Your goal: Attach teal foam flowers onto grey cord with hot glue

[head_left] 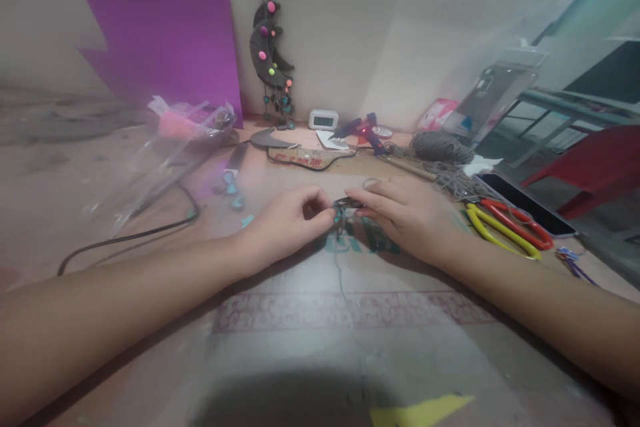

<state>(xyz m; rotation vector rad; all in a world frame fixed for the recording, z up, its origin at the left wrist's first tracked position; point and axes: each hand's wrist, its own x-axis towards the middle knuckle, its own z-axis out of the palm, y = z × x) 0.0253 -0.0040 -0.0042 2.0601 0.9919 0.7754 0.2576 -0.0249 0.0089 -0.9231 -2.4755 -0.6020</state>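
My left hand (295, 217) is closed in a pinch between thumb and forefinger on a small teal bead (339, 215). A thin grey-green cord (340, 273) trails from it down over the work surface. My right hand (407, 210) is closed around a small dark metal tool (349, 203); its tip meets the bead and cord, and its kind is mostly hidden by the fingers. Both hands come together over the plastic-covered table. Several pale blue bead-like pieces (231, 190) lie left of my left hand.
Right of my hands lie red- and yellow-handled tools (505, 227), a phone (525, 203) and grey yarn (440, 148). Behind stand a glue gun (363, 130), a small digital clock (323, 120) and a grey crescent (273, 139). A black cable (135, 235) and plastic bag (170, 160) lie left.
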